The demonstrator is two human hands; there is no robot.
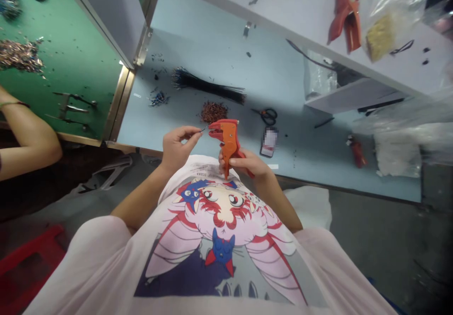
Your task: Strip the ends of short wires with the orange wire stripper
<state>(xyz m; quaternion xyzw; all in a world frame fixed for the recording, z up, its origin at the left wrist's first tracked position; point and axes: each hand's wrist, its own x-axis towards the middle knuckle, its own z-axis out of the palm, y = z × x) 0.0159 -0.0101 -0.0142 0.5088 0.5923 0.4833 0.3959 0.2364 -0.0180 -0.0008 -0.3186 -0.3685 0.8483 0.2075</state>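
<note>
— Fingers, head view?
— Left hand (175, 149): thumb and fingertip pinching one wire (203, 130). Right hand (257, 164): fingers wrapped round the stripper (230, 138).
— Progress?
— Judged partway. The wire's tip is just beside the stripper's mouth; contact cannot be confirmed. Copper-coloured scrap (213, 112) suggests some pieces are done. A bundle (212, 87) lies beyond it on the table (152, 126); whether those are finished or outstanding, I cannot tell.
— Clearance?
— Both hands are at the table's near edge, close to the shirt (212, 253). Scissors (269, 116) and phone (269, 141) limit the right side. Open room runs leftward to the rail (122, 93).
</note>
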